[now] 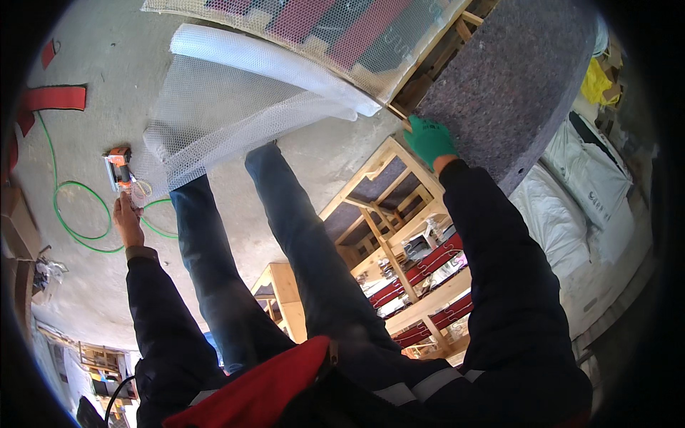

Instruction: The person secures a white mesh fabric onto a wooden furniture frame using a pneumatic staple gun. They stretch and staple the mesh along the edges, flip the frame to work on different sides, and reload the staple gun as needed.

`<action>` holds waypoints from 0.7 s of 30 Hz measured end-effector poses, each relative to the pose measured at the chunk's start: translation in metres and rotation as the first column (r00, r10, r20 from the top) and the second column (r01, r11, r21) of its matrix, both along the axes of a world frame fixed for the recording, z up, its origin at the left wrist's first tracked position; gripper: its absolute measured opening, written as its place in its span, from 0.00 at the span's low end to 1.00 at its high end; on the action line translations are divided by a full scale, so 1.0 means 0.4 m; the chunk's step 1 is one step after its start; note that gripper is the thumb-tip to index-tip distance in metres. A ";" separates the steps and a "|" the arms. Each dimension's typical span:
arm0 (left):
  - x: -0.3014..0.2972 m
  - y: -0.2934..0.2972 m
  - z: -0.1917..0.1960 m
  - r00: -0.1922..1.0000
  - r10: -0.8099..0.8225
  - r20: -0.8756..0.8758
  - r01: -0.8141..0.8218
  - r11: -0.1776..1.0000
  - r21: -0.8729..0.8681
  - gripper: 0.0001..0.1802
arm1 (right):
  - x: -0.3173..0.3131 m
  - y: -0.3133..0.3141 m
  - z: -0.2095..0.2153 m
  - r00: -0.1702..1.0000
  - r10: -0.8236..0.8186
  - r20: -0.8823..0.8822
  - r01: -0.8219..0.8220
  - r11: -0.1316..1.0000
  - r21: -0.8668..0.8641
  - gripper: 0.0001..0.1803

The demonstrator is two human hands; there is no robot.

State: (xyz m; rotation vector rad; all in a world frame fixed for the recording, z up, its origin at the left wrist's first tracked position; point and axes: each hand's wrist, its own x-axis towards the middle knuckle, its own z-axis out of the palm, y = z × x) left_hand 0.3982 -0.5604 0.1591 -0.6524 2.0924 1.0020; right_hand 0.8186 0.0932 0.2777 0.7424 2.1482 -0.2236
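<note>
My bare left hand (128,222) is closed on the lower end of an orange and black air staple gun (120,168), beside the bubble wrap on the left. A green air hose (66,187) loops over the floor near it. On the right, my right hand (429,140) wears a green glove; its fingers curl over the edge of a wooden frame (408,91), next to grey felt (499,93). Clear bubble wrap (221,93) spreads between my hands, one edge rolled, and partly covers my feet. Part of my right fingers is hidden by the glove's back.
Slatted panels under mesh-like wrap (321,32) lie at the top. An upturned wooden frame with springs and red strips (407,285) stands at my right leg. White sacks (564,207) lie at the right. Red strips (57,98) and a cardboard box (20,222) are at the left.
</note>
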 end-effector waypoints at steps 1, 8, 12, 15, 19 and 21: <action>0.001 -0.013 -0.009 1.000 0.007 -0.007 -0.007 1.000 0.016 0.18 | 0.000 -0.003 -0.027 1.000 0.009 0.021 -0.009 1.000 0.009 0.17; -0.040 -0.031 -0.078 0.998 0.061 0.009 -0.061 0.998 -0.014 0.18 | 0.092 -0.018 0.059 0.987 0.158 -0.031 -0.158 0.987 0.014 0.11; -0.056 -0.007 -0.089 0.997 0.070 -0.028 -0.071 0.997 -0.037 0.18 | 0.096 -0.036 0.087 0.985 0.163 0.049 -0.167 0.980 0.108 0.12; -0.076 -0.007 -0.090 0.995 0.095 -0.007 -0.095 0.994 -0.044 0.18 | 0.067 -0.030 -0.047 0.987 0.157 -0.020 -0.153 0.980 0.130 0.11; -0.120 -0.031 -0.099 0.997 0.069 -0.018 -0.069 0.998 -0.011 0.16 | 0.147 -0.035 -0.159 0.979 0.196 0.057 -0.203 0.967 0.153 0.08; -0.134 -0.034 -0.109 0.992 0.122 -0.011 -0.122 0.993 -0.004 0.15 | 0.244 -0.050 -0.113 0.999 0.048 0.020 -0.050 0.988 0.144 0.09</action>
